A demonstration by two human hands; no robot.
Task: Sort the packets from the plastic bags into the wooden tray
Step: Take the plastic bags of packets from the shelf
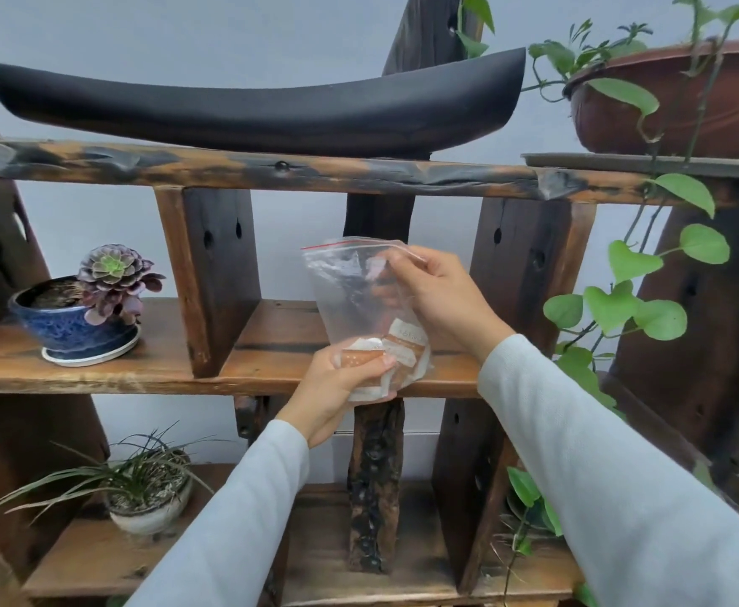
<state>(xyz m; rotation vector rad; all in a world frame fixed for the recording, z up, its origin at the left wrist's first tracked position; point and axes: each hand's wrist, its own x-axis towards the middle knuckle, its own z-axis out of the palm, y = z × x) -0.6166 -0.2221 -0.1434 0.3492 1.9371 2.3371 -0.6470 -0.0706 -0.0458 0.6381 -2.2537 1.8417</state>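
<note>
A clear zip plastic bag (350, 295) with a red seal strip hangs upright in front of the middle shelf. Several small brown-and-white packets (405, 343) lie in its bottom. My left hand (341, 387) cups the bag's bottom from below, fingers wrapped around the packets. My right hand (440, 295) pinches the bag's upper right edge near the seal. A long, dark, boat-shaped wooden tray (262, 111) rests on the top shelf above the bag; its inside is hidden from here.
A rough wooden shelf unit (271, 173) fills the view. A succulent in a blue pot (74, 326) stands on the middle shelf at left. A grassy plant in a white pot (149, 497) sits lower left. A brown planter (674, 102) with trailing vines stands at right.
</note>
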